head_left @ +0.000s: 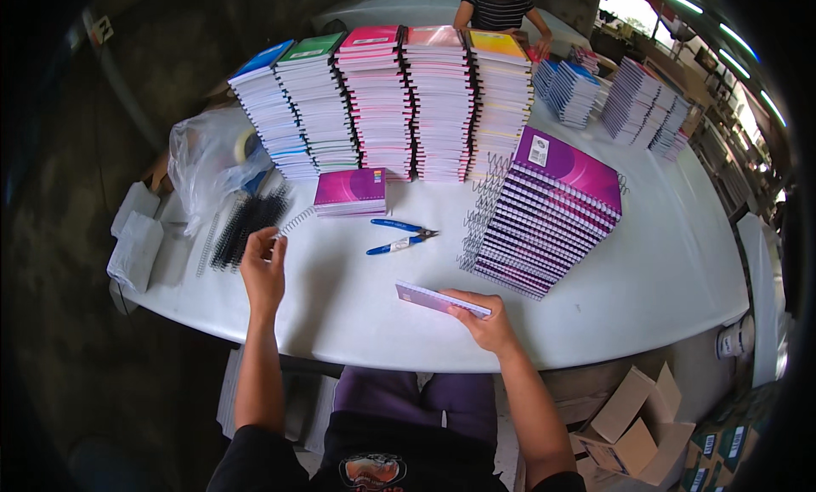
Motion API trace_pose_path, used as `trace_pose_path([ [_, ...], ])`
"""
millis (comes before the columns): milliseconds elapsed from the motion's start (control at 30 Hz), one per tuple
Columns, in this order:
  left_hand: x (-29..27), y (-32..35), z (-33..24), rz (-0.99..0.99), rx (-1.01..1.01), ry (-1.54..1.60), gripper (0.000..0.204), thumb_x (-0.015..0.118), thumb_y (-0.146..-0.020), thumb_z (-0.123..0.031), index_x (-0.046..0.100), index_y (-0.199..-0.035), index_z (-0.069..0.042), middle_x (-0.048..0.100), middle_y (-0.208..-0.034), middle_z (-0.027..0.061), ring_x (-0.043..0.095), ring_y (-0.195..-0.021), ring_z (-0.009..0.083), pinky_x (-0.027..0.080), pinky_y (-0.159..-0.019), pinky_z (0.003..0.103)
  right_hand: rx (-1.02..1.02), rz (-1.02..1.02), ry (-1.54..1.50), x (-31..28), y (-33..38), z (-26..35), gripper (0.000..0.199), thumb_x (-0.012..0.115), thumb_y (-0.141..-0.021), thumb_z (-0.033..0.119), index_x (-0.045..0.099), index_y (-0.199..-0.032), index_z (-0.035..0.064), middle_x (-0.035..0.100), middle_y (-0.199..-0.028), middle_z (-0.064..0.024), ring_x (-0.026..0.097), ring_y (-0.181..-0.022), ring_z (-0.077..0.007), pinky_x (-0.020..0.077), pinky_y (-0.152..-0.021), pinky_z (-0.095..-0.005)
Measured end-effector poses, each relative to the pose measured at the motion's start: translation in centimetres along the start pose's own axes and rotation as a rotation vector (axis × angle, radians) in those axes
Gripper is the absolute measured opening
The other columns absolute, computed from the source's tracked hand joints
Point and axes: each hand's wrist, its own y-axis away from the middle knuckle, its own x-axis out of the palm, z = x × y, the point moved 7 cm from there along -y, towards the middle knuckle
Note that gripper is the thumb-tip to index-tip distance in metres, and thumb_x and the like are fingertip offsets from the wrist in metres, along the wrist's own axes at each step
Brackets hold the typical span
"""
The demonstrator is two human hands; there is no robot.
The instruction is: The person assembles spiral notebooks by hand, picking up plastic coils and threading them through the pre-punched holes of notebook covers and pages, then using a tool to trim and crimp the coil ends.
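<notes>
spiral coil (297, 222) and purple notebook (432, 299) in hand

the left hand (265, 261) pinches one end of the spiral coil, near a low purple notebook pile (350, 187). the right hand (483, 324) clasps the purple notebook between thumb and fingers, over the white table (680, 262), nearer the person than blue-handled cutters (396, 246).

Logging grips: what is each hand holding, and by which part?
The left hand pinches a thin coil by one end; the right hand grips a purple notebook by its right end.
</notes>
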Motion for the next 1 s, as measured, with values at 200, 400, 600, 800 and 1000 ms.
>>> trace_pose_path([
  [200,-0.5,4.2,0.0,0.266,0.122,-0.824,0.023,0.066,-0.077,-0.021,0.060,-0.096,-0.010,0.057,-0.101,0.0117,0.053,-0.095,0.0306,0.040,-0.079,0.042,0.009,-0.066,-0.041,0.0,-0.1,0.3,0.026,0.061,-0.084,0.002,0.062,-0.110,0.0001,0.067,-0.096,-0.0090,0.060,-0.083,-0.0091,0.0470,-0.076,-0.0224],
  [400,6.0,3.3,-1.8,0.310,0.400,-0.599,0.025,0.063,-0.082,-0.021,0.058,-0.102,-0.008,0.055,-0.096,0.0102,0.052,-0.092,0.0258,0.040,-0.079,0.038,0.019,0.005,-0.035,0.1,-0.4,-0.2,0.026,0.058,-0.085,0.001,0.060,-0.111,-0.0026,0.066,-0.100,-0.0099,0.059,-0.088,-0.0104,0.0465,-0.080,-0.0235],
  [600,9.7,4.9,-6.2,0.800,0.088,0.129,0.035,0.042,-0.096,-0.034,0.055,-0.098,-0.001,0.055,-0.075,0.0116,0.053,-0.071,0.0229,0.044,-0.070,0.032,0.025,-0.103,-0.022,-0.8,-0.4,-0.3,0.027,0.057,-0.086,0.002,0.060,-0.112,-0.0030,0.065,-0.102,-0.0099,0.059,-0.091,-0.0106,0.0462,-0.082,-0.0241],
  [800,10.6,6.3,-7.7,0.895,0.143,0.019,0.034,0.043,-0.096,-0.032,0.055,-0.089,-0.001,0.045,-0.066,0.0030,0.042,-0.064,0.0124,0.040,-0.064,0.027,0.046,-0.134,-0.033,-0.8,-0.5,-0.5,0.028,0.059,-0.085,0.003,0.060,-0.112,-0.0031,0.065,-0.103,-0.0098,0.059,-0.092,-0.0106,0.0460,-0.082,-0.0241],
  [1000,11.4,6.7,-7.7,0.978,0.100,0.238,0.034,0.047,-0.095,-0.033,0.055,-0.085,-0.001,0.044,-0.064,-0.0012,0.040,-0.061,0.0095,0.037,-0.058,0.025,0.044,-0.131,-0.029,-0.8,-0.4,-0.8,0.029,0.059,-0.085,0.003,0.060,-0.113,-0.0018,0.065,-0.104,-0.0087,0.058,-0.092,-0.0092,0.0460,-0.082,-0.0237],
])
